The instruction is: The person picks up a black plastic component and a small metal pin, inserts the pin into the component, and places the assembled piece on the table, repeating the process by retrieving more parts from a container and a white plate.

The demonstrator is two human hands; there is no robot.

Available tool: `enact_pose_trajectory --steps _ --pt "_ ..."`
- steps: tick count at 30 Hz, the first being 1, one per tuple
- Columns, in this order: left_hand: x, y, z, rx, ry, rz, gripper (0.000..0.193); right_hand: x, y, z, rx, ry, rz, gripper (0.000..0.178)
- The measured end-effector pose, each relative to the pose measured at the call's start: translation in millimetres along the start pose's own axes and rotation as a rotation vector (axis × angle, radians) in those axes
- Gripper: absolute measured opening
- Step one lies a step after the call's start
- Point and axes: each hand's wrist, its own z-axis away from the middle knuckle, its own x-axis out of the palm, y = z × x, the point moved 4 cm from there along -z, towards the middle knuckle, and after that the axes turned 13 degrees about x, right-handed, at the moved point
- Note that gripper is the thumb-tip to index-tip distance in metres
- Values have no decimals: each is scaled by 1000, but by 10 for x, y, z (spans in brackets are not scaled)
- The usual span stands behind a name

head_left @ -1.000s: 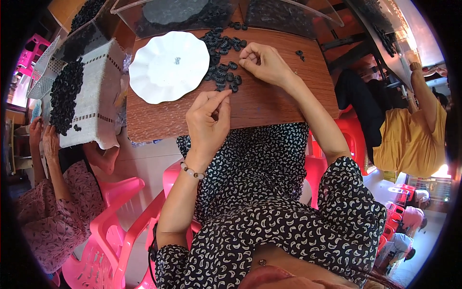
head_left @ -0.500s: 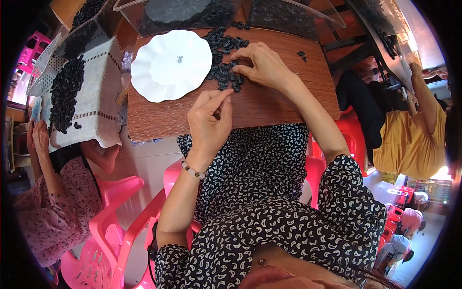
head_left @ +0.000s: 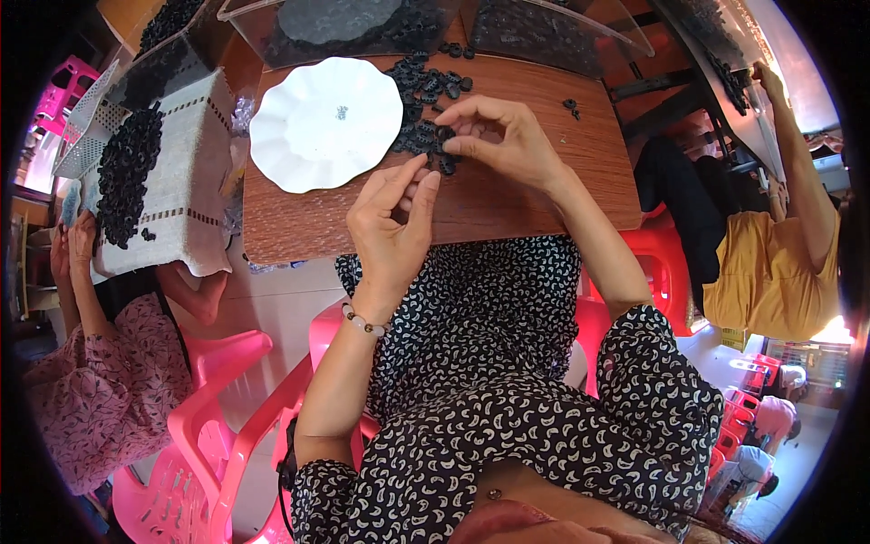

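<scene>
"As you look at the upper middle of the frame, what does the right grip have?"

"One small black piece, pinched between thumb and forefinger, just beside the pile of black pieces on the brown wood-grain desk."

"And the left grip?"

"Near the lower end of that pile, thumb and forefinger tips close together; I cannot tell whether they pinch anything."

"What lies around them?"

"Left of the pile, a white wavy-rimmed plate. Along the top of the frame, clear plastic bins. At far left, a co-worker's hands near a second heap of black pieces on a pale cloth."
</scene>
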Motion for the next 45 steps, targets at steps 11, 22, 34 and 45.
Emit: enact_pose_trajectory --steps 11,22,34,45 --pt "-33 20 -6 80 30 78 36 169 -157 149 -80 -186 -215 49" --pt "-110 -8 13 -118 210 220 23 239 -380 -45 -80 -300 -31 33" --pt "-159 -107 9 -276 400 362 30 643 -428 -1063 -431 -11 659 28" --pt "-108 -46 -24 -321 316 504 35 701 -502 -1261 -307 -17 542 21"
